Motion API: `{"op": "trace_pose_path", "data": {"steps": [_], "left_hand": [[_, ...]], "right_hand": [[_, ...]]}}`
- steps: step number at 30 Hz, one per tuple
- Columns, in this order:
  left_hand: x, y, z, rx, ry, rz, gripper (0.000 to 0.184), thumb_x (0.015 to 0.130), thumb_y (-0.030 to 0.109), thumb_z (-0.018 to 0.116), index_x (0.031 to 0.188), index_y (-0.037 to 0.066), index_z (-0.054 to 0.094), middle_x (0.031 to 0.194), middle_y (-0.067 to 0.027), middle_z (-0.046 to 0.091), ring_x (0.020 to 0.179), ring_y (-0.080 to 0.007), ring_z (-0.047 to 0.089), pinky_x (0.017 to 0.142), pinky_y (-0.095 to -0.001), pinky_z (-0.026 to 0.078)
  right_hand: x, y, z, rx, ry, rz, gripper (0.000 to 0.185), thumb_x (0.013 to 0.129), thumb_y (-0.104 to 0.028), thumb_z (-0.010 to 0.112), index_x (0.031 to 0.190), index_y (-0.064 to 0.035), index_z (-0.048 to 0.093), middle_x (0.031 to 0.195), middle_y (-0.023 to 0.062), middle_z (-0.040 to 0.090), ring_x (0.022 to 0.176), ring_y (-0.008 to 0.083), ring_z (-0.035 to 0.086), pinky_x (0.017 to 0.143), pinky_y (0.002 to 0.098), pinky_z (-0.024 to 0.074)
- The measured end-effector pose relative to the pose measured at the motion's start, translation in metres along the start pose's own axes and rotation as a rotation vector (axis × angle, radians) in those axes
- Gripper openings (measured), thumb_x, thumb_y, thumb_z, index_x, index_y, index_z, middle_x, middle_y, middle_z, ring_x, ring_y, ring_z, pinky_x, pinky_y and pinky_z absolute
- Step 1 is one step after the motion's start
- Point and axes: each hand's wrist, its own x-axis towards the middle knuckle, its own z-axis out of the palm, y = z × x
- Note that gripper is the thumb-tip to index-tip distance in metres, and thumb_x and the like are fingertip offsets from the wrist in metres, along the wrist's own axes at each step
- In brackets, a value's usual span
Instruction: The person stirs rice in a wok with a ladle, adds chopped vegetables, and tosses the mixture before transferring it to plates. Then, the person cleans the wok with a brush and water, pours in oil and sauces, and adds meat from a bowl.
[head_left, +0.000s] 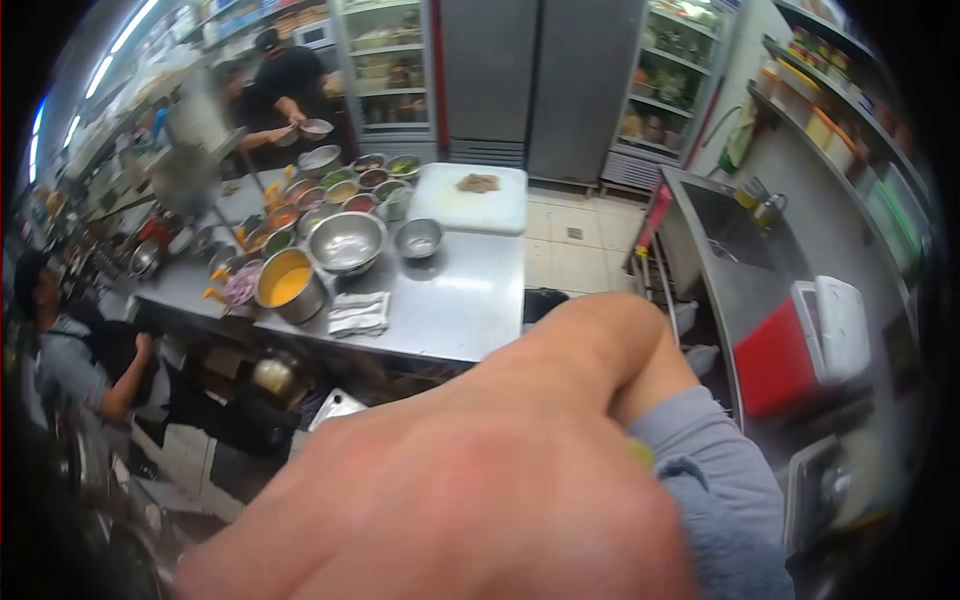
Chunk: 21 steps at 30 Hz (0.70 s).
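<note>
My right hand (450, 500) fills the lower middle, very close to the camera, its back showing and its fingers out of sight. Behind it the bent arm leads to a grey-blue sleeve (710, 450). Whatever the hand touches or holds is hidden. My left hand is not in view. Beyond the arm is a steel counter (450, 300) with a folded striped cloth (358, 313), a pot of yellow liquid (290, 287), a large steel bowl (346, 242) and a smaller one (419, 238). Brown food pieces (478, 183) lie on a white cutting board (445, 210).
Several containers of ingredients crowd the counter's left part. One person (75, 365) stands at the left; two people stand behind the counter, hands at bowls. On the right are a sink (735, 225), a red cooler (780, 355) and loaded shelves. Tall fridges line the back.
</note>
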Motion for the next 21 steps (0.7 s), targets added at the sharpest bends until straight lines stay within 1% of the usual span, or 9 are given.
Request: {"op": "trace_pose_path", "data": {"steps": [3, 4, 5, 7, 12, 16, 18, 19, 21], "left_hand": [[0.013, 0.028, 0.032, -0.048, -0.085, 0.065, 0.026, 0.095, 0.017, 0.049, 0.116, 0.010, 0.061, 0.102, -0.0013, 0.060, 0.096, -0.0116, 0.059, 0.086, -0.0260, 0.047], [0.002, 0.092, 0.044, -0.068, -0.119, 0.099, 0.026, 0.095, 0.017, 0.048, 0.116, 0.010, 0.061, 0.102, -0.0011, 0.060, 0.096, -0.0114, 0.059, 0.086, -0.0258, 0.047], [0.014, 0.068, 0.054, -0.084, -0.162, 0.132, 0.026, 0.095, 0.016, 0.048, 0.116, 0.010, 0.061, 0.102, -0.0009, 0.060, 0.096, -0.0112, 0.058, 0.087, -0.0256, 0.046], [0.022, 0.088, 0.075, -0.133, -0.248, 0.216, 0.026, 0.095, 0.016, 0.047, 0.116, 0.010, 0.061, 0.102, -0.0005, 0.059, 0.097, -0.0108, 0.058, 0.087, -0.0252, 0.046], [0.018, 0.207, 0.109, -0.382, -0.568, 0.605, 0.026, 0.097, 0.015, 0.044, 0.115, 0.010, 0.061, 0.103, 0.0006, 0.058, 0.099, -0.0098, 0.057, 0.089, -0.0242, 0.045], [0.004, 0.316, 0.108, -0.864, -1.030, 1.083, 0.026, 0.097, 0.014, 0.041, 0.114, 0.010, 0.061, 0.104, 0.0014, 0.057, 0.100, -0.0089, 0.056, 0.090, -0.0234, 0.044], [-0.006, 0.362, 0.103, -1.138, -1.321, 1.267, 0.027, 0.098, 0.014, 0.040, 0.114, 0.010, 0.061, 0.104, 0.0018, 0.056, 0.101, -0.0085, 0.055, 0.090, -0.0230, 0.044], [-0.010, 0.381, 0.101, -1.250, -1.459, 1.333, 0.027, 0.098, 0.014, 0.039, 0.113, 0.010, 0.061, 0.104, 0.0020, 0.056, 0.101, -0.0083, 0.055, 0.091, -0.0228, 0.044], [-0.018, 0.412, 0.099, -1.407, -1.694, 1.411, 0.027, 0.099, 0.013, 0.038, 0.113, 0.010, 0.061, 0.104, 0.0024, 0.056, 0.102, -0.0079, 0.055, 0.091, -0.0224, 0.043]], "right_hand": [[-0.011, 0.001, -0.004, -0.002, 0.076, -0.130, 0.025, 0.081, -0.026, 0.066, 0.100, -0.0108, 0.067, 0.100, 0.0153, 0.058, 0.081, 0.0281, 0.063, 0.066, 0.0378, 0.0533], [-0.014, 0.001, -0.007, -0.005, 0.098, -0.166, 0.024, 0.081, -0.026, 0.066, 0.100, -0.0109, 0.067, 0.100, 0.0151, 0.058, 0.081, 0.0279, 0.063, 0.066, 0.0377, 0.0533], [-0.019, 0.003, -0.009, -0.013, 0.114, -0.198, 0.024, 0.081, -0.026, 0.066, 0.100, -0.0110, 0.067, 0.099, 0.0149, 0.058, 0.081, 0.0277, 0.063, 0.066, 0.0376, 0.0533], [-0.025, 0.006, -0.014, -0.019, 0.144, -0.251, 0.023, 0.082, -0.025, 0.066, 0.099, -0.0111, 0.067, 0.099, 0.0144, 0.058, 0.080, 0.0272, 0.063, 0.066, 0.0375, 0.0532], [-0.043, 0.016, -0.021, -0.021, 0.214, -0.362, 0.020, 0.083, -0.024, 0.066, 0.098, -0.0114, 0.067, 0.096, 0.0134, 0.059, 0.078, 0.0261, 0.064, 0.065, 0.0370, 0.0531], [-0.048, 0.009, -0.037, 0.016, 0.285, -0.414, 0.018, 0.084, -0.024, 0.065, 0.097, -0.0117, 0.067, 0.095, 0.0128, 0.059, 0.078, 0.0255, 0.064, 0.065, 0.0367, 0.0530], [-0.040, -0.015, -0.067, -0.218, 0.042, -0.143, 0.009, 0.089, -0.020, 0.061, 0.093, -0.0137, 0.066, 0.086, 0.0074, 0.058, 0.069, 0.0202, 0.062, 0.059, 0.0330, 0.0504], [-0.040, -0.011, -0.070, -0.223, 0.049, -0.138, 0.009, 0.089, -0.020, 0.061, 0.093, -0.0137, 0.066, 0.086, 0.0074, 0.058, 0.069, 0.0202, 0.062, 0.059, 0.0330, 0.0504], [-0.040, 0.004, -0.075, -0.512, 0.078, -0.404, 0.009, 0.090, -0.023, 0.060, 0.092, -0.0166, 0.066, 0.088, 0.0045, 0.058, 0.067, 0.0173, 0.060, 0.055, 0.0293, 0.0465]]}}
